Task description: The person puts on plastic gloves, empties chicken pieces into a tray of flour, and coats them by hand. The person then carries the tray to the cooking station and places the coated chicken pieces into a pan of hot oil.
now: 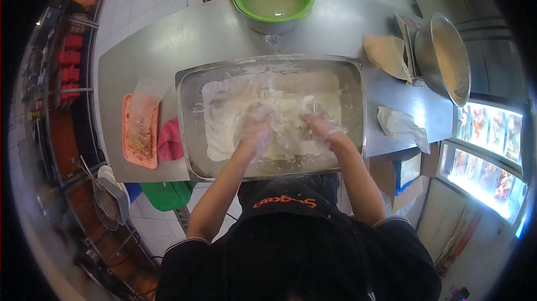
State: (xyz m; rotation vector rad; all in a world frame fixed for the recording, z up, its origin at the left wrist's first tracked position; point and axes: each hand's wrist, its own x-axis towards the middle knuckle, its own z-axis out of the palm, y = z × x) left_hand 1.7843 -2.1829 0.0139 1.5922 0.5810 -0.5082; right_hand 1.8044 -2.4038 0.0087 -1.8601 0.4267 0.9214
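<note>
A large rectangular metal tray lies on the steel table, holding a wide bed of white flour. Both my hands are in thin clear plastic gloves, low over the middle of the flour. My left hand is smeared by motion, and its fingers do not show clearly. On the other side of a pale floury heap is my right hand, bent inward at the wrist. Its fingertips are blurred among white lumps, and I cannot make out whether it grips any.
A green colander with cloudy liquid rests in a bowl at the back. Left of the tray are an orange tray of food and a red cloth. At right are a brown paper bag, a big metal bowl and a plastic bag.
</note>
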